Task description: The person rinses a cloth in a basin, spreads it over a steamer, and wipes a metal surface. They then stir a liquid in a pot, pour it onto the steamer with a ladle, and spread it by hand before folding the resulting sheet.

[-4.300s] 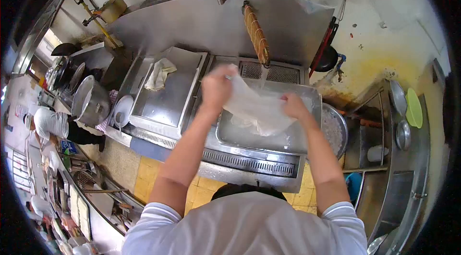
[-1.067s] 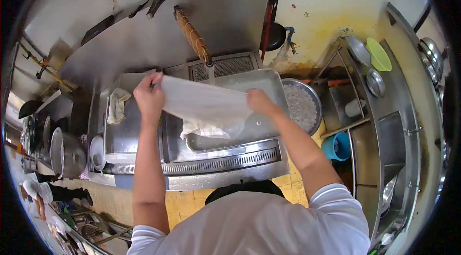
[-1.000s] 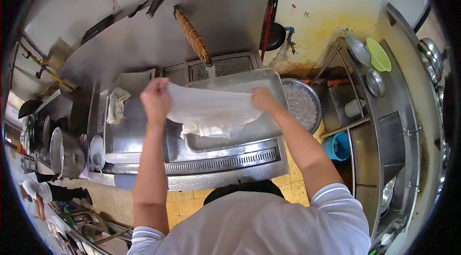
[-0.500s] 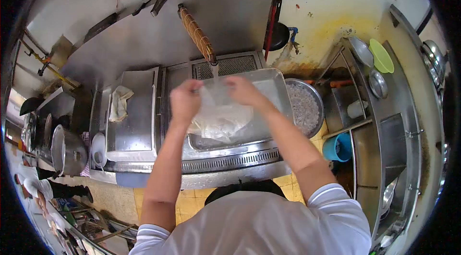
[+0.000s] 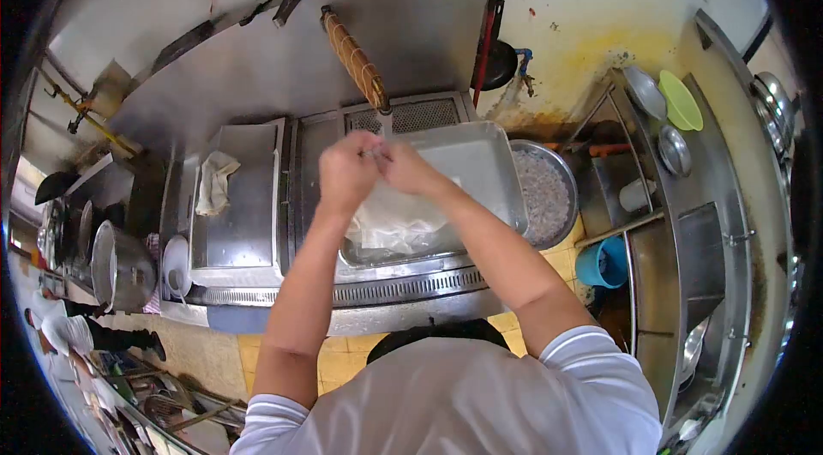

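Observation:
My left hand (image 5: 347, 170) and my right hand (image 5: 405, 168) are pressed together above a rectangular steel tray (image 5: 489, 163). Both grip the top edge of a thin white cloth (image 5: 396, 222), which hangs folded between them and droops into the tray. A tap wrapped in woven cord (image 5: 353, 60) slants down just behind my hands and a thin stream of water runs from its tip.
A round basin of white grains (image 5: 542, 191) sits right of the tray. A flat steel lid with a crumpled rag (image 5: 213, 182) lies to the left, beside a large pot (image 5: 120, 271). Shelves with bowls and a green plate (image 5: 680, 100) stand at right. Another person (image 5: 64, 333) is at lower left.
My hands held the cloth stretched wide a second ago; they have come together, folding it in half over the tray.

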The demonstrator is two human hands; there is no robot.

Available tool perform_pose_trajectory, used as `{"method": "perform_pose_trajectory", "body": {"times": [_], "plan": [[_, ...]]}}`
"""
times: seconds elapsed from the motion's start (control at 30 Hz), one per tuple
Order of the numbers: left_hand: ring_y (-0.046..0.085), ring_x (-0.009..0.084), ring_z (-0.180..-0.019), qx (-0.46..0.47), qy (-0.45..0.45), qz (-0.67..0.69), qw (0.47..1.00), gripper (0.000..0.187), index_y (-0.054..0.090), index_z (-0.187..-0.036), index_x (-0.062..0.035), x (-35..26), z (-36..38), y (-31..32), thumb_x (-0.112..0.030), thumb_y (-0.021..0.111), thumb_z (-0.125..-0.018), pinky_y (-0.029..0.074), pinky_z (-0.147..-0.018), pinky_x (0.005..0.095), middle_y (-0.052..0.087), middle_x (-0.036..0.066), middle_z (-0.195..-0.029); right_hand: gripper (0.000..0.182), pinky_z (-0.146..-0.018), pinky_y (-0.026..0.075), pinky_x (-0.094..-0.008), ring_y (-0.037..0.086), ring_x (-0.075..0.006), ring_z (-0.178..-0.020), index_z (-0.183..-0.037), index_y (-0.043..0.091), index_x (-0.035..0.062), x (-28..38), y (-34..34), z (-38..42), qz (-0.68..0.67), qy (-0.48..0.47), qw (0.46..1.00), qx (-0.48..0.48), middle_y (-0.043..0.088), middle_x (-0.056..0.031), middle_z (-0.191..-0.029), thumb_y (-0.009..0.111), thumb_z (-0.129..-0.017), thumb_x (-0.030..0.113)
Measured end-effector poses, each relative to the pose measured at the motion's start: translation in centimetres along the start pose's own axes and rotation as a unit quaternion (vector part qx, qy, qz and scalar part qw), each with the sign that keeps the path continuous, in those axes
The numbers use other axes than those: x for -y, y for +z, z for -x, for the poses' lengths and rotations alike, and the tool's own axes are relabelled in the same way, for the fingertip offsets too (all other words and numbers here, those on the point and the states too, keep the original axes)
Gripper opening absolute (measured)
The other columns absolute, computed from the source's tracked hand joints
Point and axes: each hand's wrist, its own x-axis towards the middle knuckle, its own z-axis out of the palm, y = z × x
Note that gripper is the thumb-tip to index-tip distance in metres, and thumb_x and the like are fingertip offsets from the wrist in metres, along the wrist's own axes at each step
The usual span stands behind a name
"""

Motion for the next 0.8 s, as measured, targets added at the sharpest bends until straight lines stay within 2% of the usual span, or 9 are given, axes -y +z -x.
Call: {"method": "perform_pose_trajectory", "body": {"times": [0.03,0.1,0.17,0.27,0.33,0.4,0.5,0.6,0.8], "plan": [[0.074,0.0255,-0.085,-0.031,-0.004,0.024,0.999,0.031,0.076,-0.100,-0.0025,0.4,-0.8,-1.7,0.009,0.059,-0.077,0.057,-0.079,0.0354,0.076,0.016,-0.094,0.023,-0.084,0.054,-0.0485,0.067,-0.0419,-0.093,-0.099,0.072,0.0026,-2.5,0.5,0.2,0.064,0.006,0.997,0.038,0.071,-0.0226,-0.095,0.055,-0.087,0.012],[0.074,0.0225,-0.084,-0.095,-0.047,0.077,0.991,0.029,0.076,-0.100,-0.0030,2.3,-2.1,-5.9,0.009,0.059,-0.079,0.057,-0.078,0.0341,0.077,0.015,-0.093,0.020,-0.080,0.054,-0.0485,0.068,-0.0408,-0.088,-0.092,0.072,0.0019,-13.3,-0.6,1.2,0.335,-0.229,0.912,0.055,0.072,-0.0204,-0.090,0.056,-0.084,0.010],[0.073,0.0196,-0.083,-0.126,-0.096,0.095,0.983,0.028,0.076,-0.099,-0.0034,4.6,-2.1,-7.9,0.010,0.059,-0.081,0.056,-0.077,0.0326,0.077,0.014,-0.091,0.020,-0.084,0.054,-0.0486,0.066,-0.0422,-0.095,-0.089,0.072,-0.0010,-16.2,-4.4,3.3,0.352,0.010,0.930,0.101,0.072,-0.0205,-0.095,0.055,-0.083,0.008],[0.073,0.0202,-0.082,-0.087,-0.079,0.065,0.991,0.028,0.076,-0.098,-0.0043,6.4,0.7,-4.4,0.010,0.059,-0.080,0.057,-0.077,0.0330,0.077,0.012,-0.090,0.022,-0.086,0.054,-0.0469,0.067,-0.0408,-0.099,-0.090,0.072,-0.0031,-9.8,-6.6,3.6,0.328,0.094,0.934,0.107,0.072,-0.0210,-0.098,0.056,-0.083,0.011],[0.074,0.0246,-0.082,-0.022,-0.012,0.026,0.999,0.029,0.076,-0.097,-0.0057,4.0,1.8,-0.1,0.008,0.061,-0.076,0.058,-0.076,0.0356,0.076,0.013,-0.091,0.025,-0.088,0.054,-0.0449,0.069,-0.0377,-0.101,-0.096,0.072,-0.0023,-5.7,-2.5,2.0,0.066,-0.039,0.994,-0.078,0.071,-0.0244,-0.100,0.057,-0.085,0.014],[0.075,0.0258,-0.083,0.005,-0.004,0.027,1.000,0.030,0.076,-0.098,-0.0061,1.7,1.6,1.3,0.006,0.060,-0.075,0.058,-0.076,0.0365,0.076,0.014,-0.092,0.027,-0.088,0.055,-0.0480,0.068,-0.0455,-0.094,-0.105,0.072,0.0002,0.5,0.2,0.3,-0.122,-0.083,0.988,-0.054,0.071,-0.0267,-0.105,0.057,-0.086,0.014],[0.074,0.0218,-0.084,-0.022,-0.022,0.088,0.996,0.019,0.075,-0.100,-0.0018,-0.1,-0.6,-1.6,0.000,0.068,-0.082,0.056,-0.077,0.0333,0.077,0.014,-0.090,0.024,-0.088,0.054,-0.0502,0.068,-0.0458,-0.095,-0.101,0.071,0.0002,-1.8,1.4,0.5,0.030,0.059,0.998,0.013,0.069,-0.0279,-0.106,0.055,-0.088,0.013],[0.066,0.0155,-0.074,-0.097,-0.083,0.090,0.988,0.013,0.072,-0.096,0.0036,3.3,-0.8,-5.8,-0.008,0.070,-0.092,0.052,-0.070,0.0312,0.073,0.014,-0.080,0.026,-0.087,0.053,-0.0534,0.067,-0.0466,-0.094,-0.094,0.070,-0.0005,-7.3,-2.5,2.6,0.170,0.002,0.985,-0.016,0.069,-0.0293,-0.099,0.051,-0.092,0.017],[0.071,0.0331,-0.076,-0.102,-0.243,-0.043,0.964,0.024,0.072,-0.091,0.0028,14.9,6.2,-1.6,-0.021,0.073,-0.091,0.054,-0.074,0.0427,0.072,0.021,-0.081,0.027,-0.085,0.053,-0.0507,0.068,-0.0451,-0.091,-0.098,0.072,0.0004,-8.5,-8.5,4.6,0.253,0.077,0.964,0.008,0.070,-0.0259,-0.096,0.053,-0.092,0.019]]}}
